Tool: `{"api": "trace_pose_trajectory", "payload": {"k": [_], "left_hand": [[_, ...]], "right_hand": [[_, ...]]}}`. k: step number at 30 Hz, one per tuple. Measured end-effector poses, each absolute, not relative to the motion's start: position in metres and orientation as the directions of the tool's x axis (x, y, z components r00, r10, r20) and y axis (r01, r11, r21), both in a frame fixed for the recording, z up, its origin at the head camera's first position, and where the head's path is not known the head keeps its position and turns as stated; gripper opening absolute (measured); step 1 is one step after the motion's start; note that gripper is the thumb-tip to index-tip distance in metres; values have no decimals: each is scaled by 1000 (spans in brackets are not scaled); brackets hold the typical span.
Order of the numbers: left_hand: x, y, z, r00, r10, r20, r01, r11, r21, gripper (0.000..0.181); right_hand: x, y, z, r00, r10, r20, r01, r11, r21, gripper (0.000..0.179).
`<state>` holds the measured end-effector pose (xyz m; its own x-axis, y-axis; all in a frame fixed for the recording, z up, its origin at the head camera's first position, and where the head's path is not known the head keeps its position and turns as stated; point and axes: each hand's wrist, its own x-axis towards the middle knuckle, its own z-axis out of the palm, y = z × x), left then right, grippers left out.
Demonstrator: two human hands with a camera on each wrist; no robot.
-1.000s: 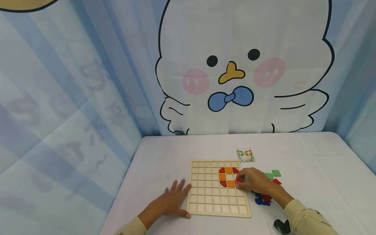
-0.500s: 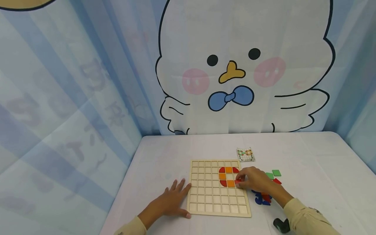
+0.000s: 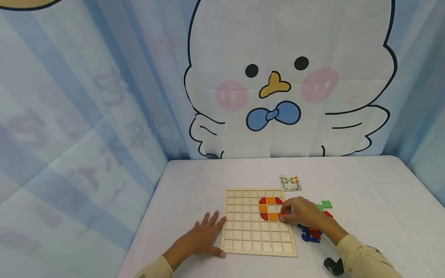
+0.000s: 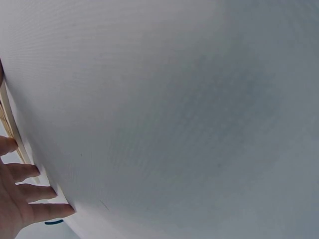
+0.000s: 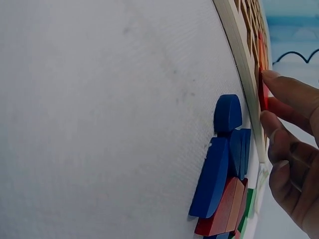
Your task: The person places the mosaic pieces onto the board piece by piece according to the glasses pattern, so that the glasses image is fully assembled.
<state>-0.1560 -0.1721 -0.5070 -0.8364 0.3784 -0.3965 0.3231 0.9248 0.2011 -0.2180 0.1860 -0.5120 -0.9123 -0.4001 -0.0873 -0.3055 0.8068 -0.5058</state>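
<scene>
A wooden grid board [image 3: 243, 234] lies on the table with red curved-edged tiles [image 3: 264, 216] and orange square tiles [image 3: 270, 200] set in its cells as part of a ring. At the ring's lower right corner, my right hand [image 3: 301, 212] pinches a red tile [image 3: 281, 215] between thumb and fingers. In the right wrist view that red tile [image 5: 262, 92] sits at the cells just inside the board's edge, partly covered by the fingertips. My left hand [image 3: 206, 234] lies spread on the table, with fingertip and thumb against the board's left side.
Loose blue pieces [image 3: 306, 236], red pieces [image 3: 315, 234] and green tiles [image 3: 327, 204] lie right of the board, partly under my right forearm. A small pattern card [image 3: 290, 183] is beyond the board. A dark object [image 3: 333, 266] sits by the right sleeve. A printed curtain [image 3: 222, 139] hangs behind.
Almost nothing differs. The right fingers have shifted very slightly at the red tile, while the left hand and board stay in place.
</scene>
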Motion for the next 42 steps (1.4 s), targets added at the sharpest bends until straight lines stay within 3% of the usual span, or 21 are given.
{"api": "trace_pose_trajectory", "payload": {"k": [33,42], "left_hand": [[-156,-171,-506,-833,377,-405,323,925,198,111],[-156,-171,-505,-834,383,-398,332,923,192,111]], "right_hand": [[-216,185,-513,-899,-429,-84,-330,791,-515,22],[-217,201,-513,-866,-498,-50,-375,712,-593,23]]}}
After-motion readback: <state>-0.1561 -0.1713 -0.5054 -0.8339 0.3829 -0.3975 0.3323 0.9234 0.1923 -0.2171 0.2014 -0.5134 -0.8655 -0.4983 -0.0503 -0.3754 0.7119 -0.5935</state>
